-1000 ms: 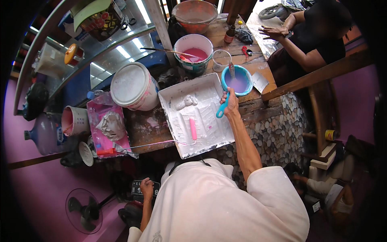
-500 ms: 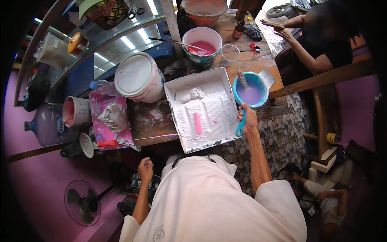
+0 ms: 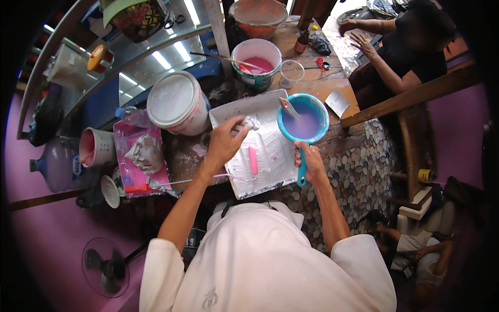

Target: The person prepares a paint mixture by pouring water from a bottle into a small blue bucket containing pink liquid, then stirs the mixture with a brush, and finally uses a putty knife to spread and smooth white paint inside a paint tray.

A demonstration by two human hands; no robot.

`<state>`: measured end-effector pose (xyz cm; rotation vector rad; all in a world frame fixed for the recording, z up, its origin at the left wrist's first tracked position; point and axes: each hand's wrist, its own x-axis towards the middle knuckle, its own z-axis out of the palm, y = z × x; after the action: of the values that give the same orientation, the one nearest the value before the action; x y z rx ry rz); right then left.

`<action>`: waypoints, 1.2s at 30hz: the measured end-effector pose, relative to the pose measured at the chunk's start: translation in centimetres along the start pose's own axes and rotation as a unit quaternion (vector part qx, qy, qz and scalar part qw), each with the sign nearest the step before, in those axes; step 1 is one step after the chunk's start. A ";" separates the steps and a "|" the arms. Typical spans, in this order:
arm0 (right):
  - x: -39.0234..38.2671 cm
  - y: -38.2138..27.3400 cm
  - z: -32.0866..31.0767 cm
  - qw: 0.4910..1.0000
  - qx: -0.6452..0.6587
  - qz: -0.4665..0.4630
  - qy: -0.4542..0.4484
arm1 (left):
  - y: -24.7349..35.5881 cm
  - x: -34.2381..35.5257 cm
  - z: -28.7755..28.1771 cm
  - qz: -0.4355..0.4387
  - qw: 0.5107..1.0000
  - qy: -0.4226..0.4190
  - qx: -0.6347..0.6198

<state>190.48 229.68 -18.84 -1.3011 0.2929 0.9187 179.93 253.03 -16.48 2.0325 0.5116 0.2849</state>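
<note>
Right hand [image 3: 310,162] is clenched round the handle of a turquoise pot [image 3: 301,97] of lilac liquid, a brush [image 3: 289,107] standing tilted inside; the pot overlaps the right edge of a white paint tray [image 3: 265,177]. Left hand [image 3: 224,145] reaches over the tray, fingertips at a white lump [image 3: 251,123]; whether it is gripped cannot be told. A pink roller [image 3: 253,160] lies in the tray.

The wooden counter [image 3: 315,78] is worn and paint-stained. At left it carries a pink tray [image 3: 122,138] and a lidded white bucket [image 3: 174,106]; farther back stands a pail [image 3: 260,83] of pink paint. The floor [image 3: 358,182] is pebble-patterned, the wall [image 3: 41,229] pinkish purple, with a fan [image 3: 106,268] at lower left. Beyond the counter, at right, is a person in black [image 3: 416,57].

Markings: a small emblem on the pale shirt [image 3: 260,249]; printed labels on the large water bottle [image 3: 54,165] and, farthest, the small brown bottle [image 3: 301,42].
</note>
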 end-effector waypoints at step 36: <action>2.6 2.8 4.2 0.979 -0.203 0.030 -0.014 | -0.8 8.5 1.4 0.005 0.996 -0.074 0.051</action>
<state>188.82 234.49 -21.30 -1.6596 0.1248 1.0844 187.84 256.22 -17.94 2.1360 0.4313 0.1155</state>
